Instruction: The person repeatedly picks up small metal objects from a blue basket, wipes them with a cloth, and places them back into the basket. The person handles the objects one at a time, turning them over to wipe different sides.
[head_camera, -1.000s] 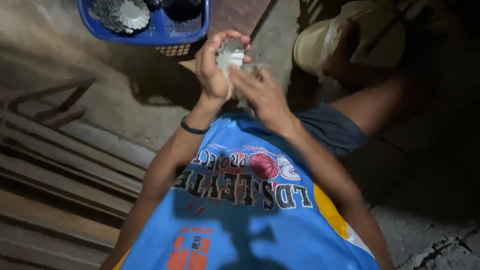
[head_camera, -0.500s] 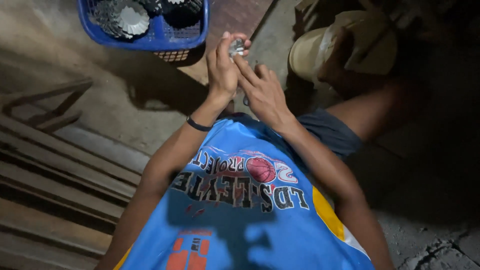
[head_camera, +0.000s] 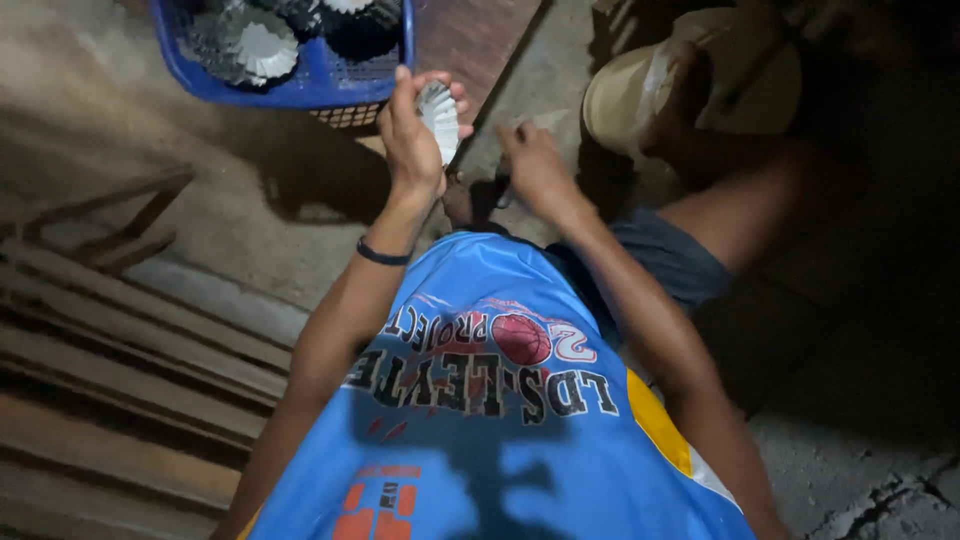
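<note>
Blue basket (head_camera: 330, 85) holds fluted foil cups (head_camera: 262, 50). Our left hand (head_camera: 410, 140) grips a foil cup (head_camera: 440, 118) just beside the basket's rim. Our right hand (head_camera: 530, 165) hangs loose, empty, bare floor (head_camera: 250, 220) beneath.

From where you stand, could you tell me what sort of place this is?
Probably a home yard or small informal workshop, worked at floor level: a rough concrete floor, wooden slats and a blue basket of fluted foil cups. The left hand holds one such cup.

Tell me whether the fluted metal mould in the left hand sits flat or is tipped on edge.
Tipped on edge. The left hand pinches the small fluted silver metal mould with its ridged rim standing nearly vertical.
</note>
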